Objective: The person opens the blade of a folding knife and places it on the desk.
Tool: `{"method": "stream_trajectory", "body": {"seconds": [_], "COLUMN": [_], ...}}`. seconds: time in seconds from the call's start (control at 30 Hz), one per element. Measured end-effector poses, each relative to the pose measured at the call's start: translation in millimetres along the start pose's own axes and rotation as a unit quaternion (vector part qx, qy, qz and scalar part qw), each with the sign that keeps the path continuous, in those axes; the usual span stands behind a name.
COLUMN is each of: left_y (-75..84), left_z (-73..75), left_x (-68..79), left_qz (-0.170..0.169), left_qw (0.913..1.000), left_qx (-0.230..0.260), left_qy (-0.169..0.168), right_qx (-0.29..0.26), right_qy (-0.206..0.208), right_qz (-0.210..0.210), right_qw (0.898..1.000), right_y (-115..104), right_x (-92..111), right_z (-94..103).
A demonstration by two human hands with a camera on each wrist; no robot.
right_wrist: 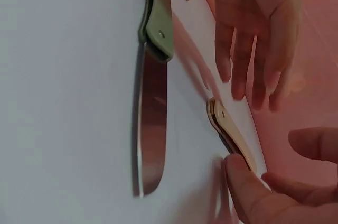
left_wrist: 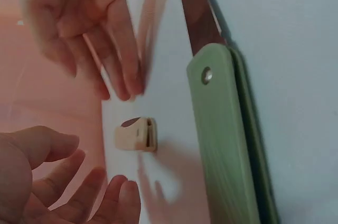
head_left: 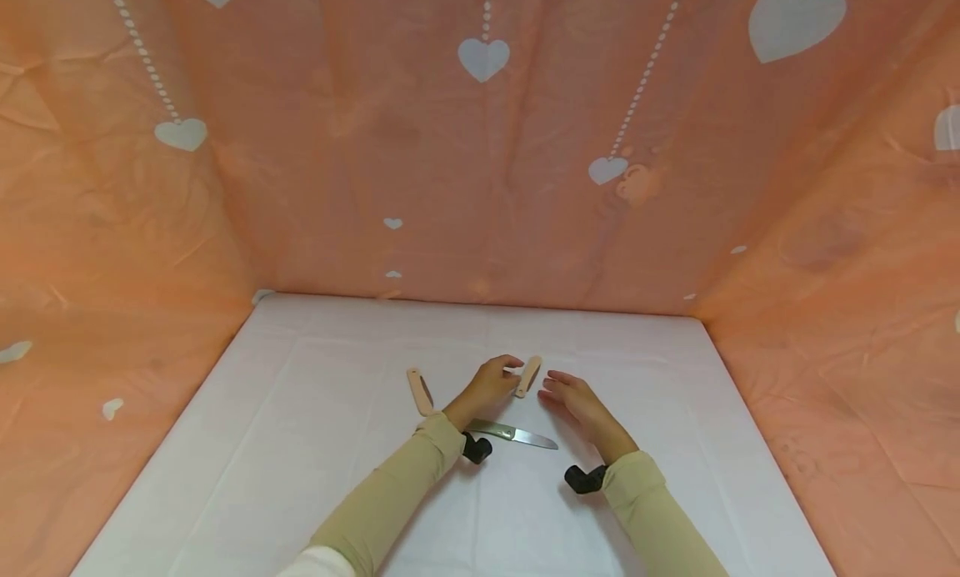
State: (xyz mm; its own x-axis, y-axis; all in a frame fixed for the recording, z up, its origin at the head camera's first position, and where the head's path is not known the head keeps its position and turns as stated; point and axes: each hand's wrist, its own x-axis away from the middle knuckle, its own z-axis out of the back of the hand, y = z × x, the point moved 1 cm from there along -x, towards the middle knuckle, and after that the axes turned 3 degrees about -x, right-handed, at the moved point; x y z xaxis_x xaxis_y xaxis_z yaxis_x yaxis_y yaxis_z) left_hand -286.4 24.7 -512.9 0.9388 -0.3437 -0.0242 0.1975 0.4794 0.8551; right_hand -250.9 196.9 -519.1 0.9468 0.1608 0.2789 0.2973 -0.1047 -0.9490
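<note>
Between my two hands a folded beige pocket knife [head_left: 528, 377] lies on the white table. My left hand [head_left: 491, 385] is just left of it, fingers loosely bent and holding nothing; I cannot tell whether they touch it. My right hand [head_left: 581, 403] hovers on the other side, its fingers relaxed and apart from the knife. Nearer to me lies a green-handled folding knife [left_wrist: 224, 134] with its blade [right_wrist: 154, 123] swung out, pointing right in the head view. A second folded beige knife [head_left: 420, 391] rests to the left of my left forearm.
The white-covered table [head_left: 300, 352] is enclosed by orange cloth [head_left: 420, 160] printed with white hearts, at the back and both sides. Black wrist camera mounts [head_left: 585, 479] stick out from under both sleeves, the left one close to the green knife.
</note>
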Motion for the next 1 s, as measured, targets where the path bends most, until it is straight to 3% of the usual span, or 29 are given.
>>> {"method": "stream_trajectory", "body": {"seconds": [0.23,0.47,0.77,1.0], "left_y": [-3.3,-1.6,-1.9,-1.5], "left_z": [-11.8,-16.8,-19.0,-22.1], "left_x": [-8.8,-9.9,-9.2,-8.8], "left_qz": [0.023,0.014,0.019,0.029], "left_qw": [0.9996,0.9982,0.9966,0.9894], "left_qx": [0.008,0.047,0.080,0.137], "left_qy": [-0.016,-0.034,0.006,0.037], "right_qx": [-0.042,-0.058,-0.070,-0.094], "right_qy": [0.008,0.016,0.023,0.040], "right_qz": [-0.004,-0.013,-0.021,-0.022], "right_qw": [0.999,0.998,0.997,0.995], "right_y": [-0.5,0.0,-0.2,1.4], "right_x": [-9.2,-15.5,-16.6,-19.1], "right_z": [-6.8,-10.9,-13.7,-14.3]}}
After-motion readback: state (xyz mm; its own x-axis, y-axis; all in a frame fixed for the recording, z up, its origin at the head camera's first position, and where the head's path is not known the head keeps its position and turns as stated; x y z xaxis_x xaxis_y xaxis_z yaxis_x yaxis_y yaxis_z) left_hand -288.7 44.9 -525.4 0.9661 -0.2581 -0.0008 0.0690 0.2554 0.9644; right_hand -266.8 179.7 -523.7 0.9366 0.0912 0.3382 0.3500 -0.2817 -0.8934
